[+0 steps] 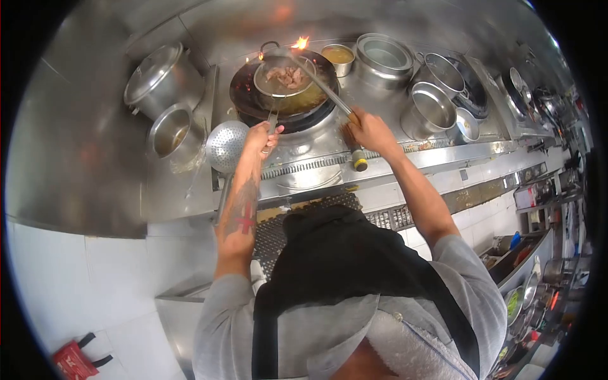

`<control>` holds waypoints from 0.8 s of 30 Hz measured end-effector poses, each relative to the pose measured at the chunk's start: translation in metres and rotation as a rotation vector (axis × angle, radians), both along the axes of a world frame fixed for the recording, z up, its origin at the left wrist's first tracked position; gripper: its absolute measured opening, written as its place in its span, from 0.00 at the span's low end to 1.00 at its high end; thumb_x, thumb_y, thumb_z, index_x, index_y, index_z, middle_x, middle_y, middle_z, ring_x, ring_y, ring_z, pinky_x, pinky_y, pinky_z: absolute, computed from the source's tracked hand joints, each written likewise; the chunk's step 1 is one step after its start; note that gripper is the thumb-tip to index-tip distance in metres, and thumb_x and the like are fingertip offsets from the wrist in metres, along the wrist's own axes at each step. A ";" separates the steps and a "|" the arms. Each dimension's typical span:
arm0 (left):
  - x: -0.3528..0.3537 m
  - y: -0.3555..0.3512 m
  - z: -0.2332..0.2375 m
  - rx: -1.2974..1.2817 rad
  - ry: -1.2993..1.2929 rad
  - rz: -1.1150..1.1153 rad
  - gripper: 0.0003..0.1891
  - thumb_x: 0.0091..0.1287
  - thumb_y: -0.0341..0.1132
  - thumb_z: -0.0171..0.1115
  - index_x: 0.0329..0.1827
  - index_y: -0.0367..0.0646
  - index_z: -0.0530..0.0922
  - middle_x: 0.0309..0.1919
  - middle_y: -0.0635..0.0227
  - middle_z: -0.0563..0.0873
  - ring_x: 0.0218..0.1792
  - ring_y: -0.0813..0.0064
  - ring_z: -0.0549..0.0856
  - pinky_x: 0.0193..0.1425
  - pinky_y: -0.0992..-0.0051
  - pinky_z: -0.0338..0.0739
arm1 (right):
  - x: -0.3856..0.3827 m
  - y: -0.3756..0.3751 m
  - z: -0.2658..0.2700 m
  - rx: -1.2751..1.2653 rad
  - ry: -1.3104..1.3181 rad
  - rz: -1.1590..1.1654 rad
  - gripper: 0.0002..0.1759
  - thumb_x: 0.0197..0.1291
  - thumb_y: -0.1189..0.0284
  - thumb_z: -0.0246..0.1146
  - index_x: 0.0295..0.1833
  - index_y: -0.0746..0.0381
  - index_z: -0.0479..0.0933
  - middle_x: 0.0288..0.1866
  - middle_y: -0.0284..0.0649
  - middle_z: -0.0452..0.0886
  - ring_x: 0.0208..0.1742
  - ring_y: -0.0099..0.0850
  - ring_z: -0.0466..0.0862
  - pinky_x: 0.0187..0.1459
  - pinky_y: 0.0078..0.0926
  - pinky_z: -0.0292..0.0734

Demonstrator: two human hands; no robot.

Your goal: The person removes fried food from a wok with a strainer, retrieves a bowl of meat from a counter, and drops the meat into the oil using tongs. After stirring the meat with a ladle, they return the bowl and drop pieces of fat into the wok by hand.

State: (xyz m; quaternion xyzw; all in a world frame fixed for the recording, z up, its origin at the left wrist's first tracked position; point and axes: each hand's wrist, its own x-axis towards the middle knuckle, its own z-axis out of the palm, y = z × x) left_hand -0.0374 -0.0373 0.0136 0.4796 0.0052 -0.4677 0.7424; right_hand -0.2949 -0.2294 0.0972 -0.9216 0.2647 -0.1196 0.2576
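Note:
My left hand is closed around the handle of a round strainer, which is over the wok. Pieces of meat lie in the strainer. Below it, the dark wok sits on the burner with yellowish oil in its near part, and flames rise at its far edge. In my right hand is the wooden grip of a long metal ladle. Its shaft reaches across to the strainer's far side, where the bowl is hard to make out.
A perforated skimmer rests left of the wok, near a lidded pot and an open pot. Right of the wok stand a container of yellowish liquid and several metal pots. A yellow-banded brush-like tool lies near the stove's front edge.

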 end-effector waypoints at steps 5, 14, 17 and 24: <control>-0.013 0.017 0.004 -0.008 -0.060 -0.057 0.07 0.74 0.28 0.41 0.51 0.36 0.64 0.42 0.46 0.81 0.18 0.81 0.67 0.14 0.82 0.60 | 0.000 -0.010 -0.015 0.115 -0.047 -0.075 0.26 0.63 0.66 0.57 0.65 0.65 0.70 0.50 0.62 0.81 0.55 0.58 0.80 0.56 0.50 0.74; 0.039 -0.035 -0.043 0.031 0.133 -0.031 0.06 0.73 0.25 0.39 0.48 0.31 0.61 0.44 0.46 0.80 0.18 0.81 0.68 0.15 0.82 0.61 | -0.006 -0.011 0.019 0.099 -0.087 -0.108 0.29 0.62 0.69 0.55 0.69 0.67 0.67 0.54 0.64 0.79 0.57 0.57 0.79 0.60 0.45 0.73; 0.023 -0.020 -0.032 0.048 0.171 0.000 0.08 0.75 0.27 0.39 0.50 0.30 0.60 0.45 0.45 0.80 0.19 0.82 0.69 0.15 0.83 0.61 | -0.009 -0.013 0.000 0.009 -0.073 -0.005 0.29 0.62 0.71 0.54 0.69 0.67 0.67 0.53 0.63 0.80 0.56 0.58 0.80 0.59 0.47 0.74; 0.015 -0.013 -0.025 0.053 0.194 0.021 0.08 0.78 0.31 0.36 0.52 0.33 0.57 0.49 0.42 0.80 0.19 0.84 0.68 0.15 0.84 0.62 | 0.057 0.003 -0.048 -0.041 0.216 0.007 0.27 0.59 0.74 0.54 0.66 0.63 0.72 0.49 0.60 0.82 0.53 0.57 0.82 0.57 0.50 0.75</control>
